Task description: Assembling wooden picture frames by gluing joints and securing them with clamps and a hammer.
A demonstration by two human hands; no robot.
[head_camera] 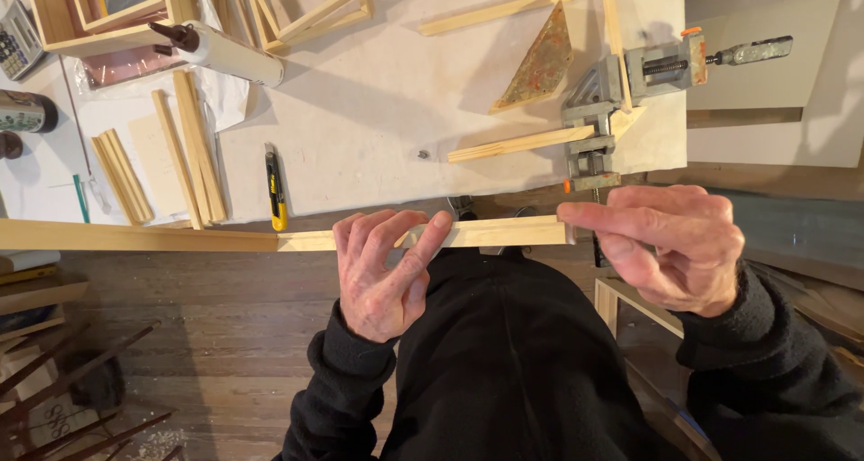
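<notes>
Held crosswise in front of the body: a long, pale, square-section wooden strip [288, 239], long axis running left to right along the near edge of the white-topped worktop [378, 110] and just beside that edge. Left end far out past the left hand [382, 276]; right end cut square, stopping right at the right hand [670, 245].

Left hand under and around the strip near its middle, fingers [430, 243] curled up over the top face, closed on the wood. Right hand at the cut end, forefinger [598, 215] laid flat along the top toward the strip, thumb below; touching the end, though whether really pinching it or only resting on it cannot be told. Of the two, right hand the nearer to the end, left hand the one bearing the weight.

Beyond the strip's right end, on the worktop: a grey metal corner clamp [594, 110] with orange tips, gripping two thin wooden frame pieces [522, 143] at a right angle, a worn triangular wooden block [540, 65] inside the corner. Beyond the strip, left of the left hand: a yellow-and-black utility knife [275, 189], lengthwise away from the body. Farther left of the knife, loose short wooden strips [193, 146], and a white glue cartridge [225, 51] with a dark nozzle.
</notes>
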